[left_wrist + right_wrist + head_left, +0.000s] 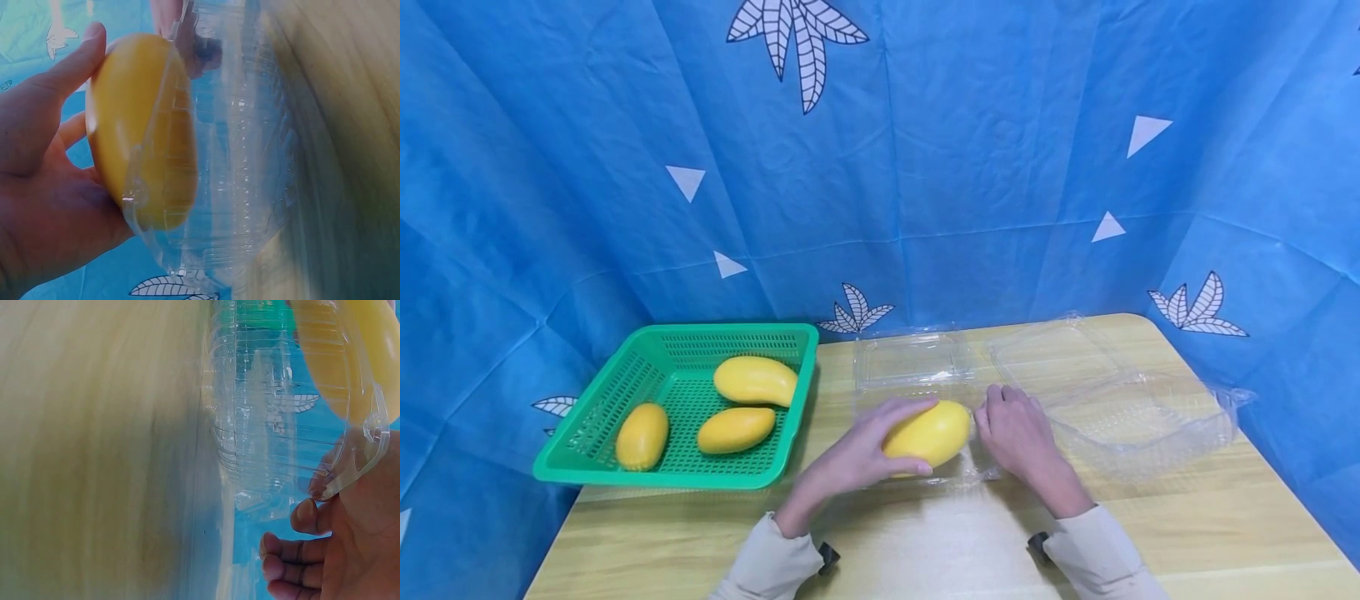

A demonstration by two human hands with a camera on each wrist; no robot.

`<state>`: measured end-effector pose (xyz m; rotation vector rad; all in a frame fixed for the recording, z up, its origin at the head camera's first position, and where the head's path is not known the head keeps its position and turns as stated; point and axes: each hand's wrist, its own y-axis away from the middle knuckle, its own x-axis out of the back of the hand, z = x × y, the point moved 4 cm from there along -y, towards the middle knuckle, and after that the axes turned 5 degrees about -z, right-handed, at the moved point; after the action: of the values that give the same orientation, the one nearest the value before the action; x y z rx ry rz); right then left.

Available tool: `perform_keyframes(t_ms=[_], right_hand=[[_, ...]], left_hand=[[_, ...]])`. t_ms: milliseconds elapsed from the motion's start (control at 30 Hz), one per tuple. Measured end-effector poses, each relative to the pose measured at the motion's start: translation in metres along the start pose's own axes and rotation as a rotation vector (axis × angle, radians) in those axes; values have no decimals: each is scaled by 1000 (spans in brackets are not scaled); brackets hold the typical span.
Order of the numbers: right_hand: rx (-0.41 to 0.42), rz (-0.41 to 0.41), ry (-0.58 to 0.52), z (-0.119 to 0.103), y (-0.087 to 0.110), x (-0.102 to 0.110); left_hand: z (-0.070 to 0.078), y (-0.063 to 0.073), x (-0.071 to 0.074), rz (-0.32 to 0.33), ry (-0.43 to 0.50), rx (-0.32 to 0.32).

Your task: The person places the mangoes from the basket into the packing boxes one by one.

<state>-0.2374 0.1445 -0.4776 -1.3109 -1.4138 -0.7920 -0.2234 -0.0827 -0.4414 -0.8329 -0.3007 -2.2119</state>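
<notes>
Gripping a yellow mango (934, 433) between thumb and fingers of the left hand (876, 437) — partly below the rim of a clear container (240, 156) on the desk (1225, 521). Pinching that container's right edge with the right hand (1018, 429). Off to the left, in a green basket (658, 478) — three more mangoes (736, 430). To the right, another open clear container (1180, 446).
</notes>
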Motion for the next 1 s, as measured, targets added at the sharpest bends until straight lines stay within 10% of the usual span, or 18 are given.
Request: perform_keyframes(t_ms=[1000], right_hand=[[6,0,-14,1,0,0]], left_hand=[[-5,-1,-24,-87,-236,30]])
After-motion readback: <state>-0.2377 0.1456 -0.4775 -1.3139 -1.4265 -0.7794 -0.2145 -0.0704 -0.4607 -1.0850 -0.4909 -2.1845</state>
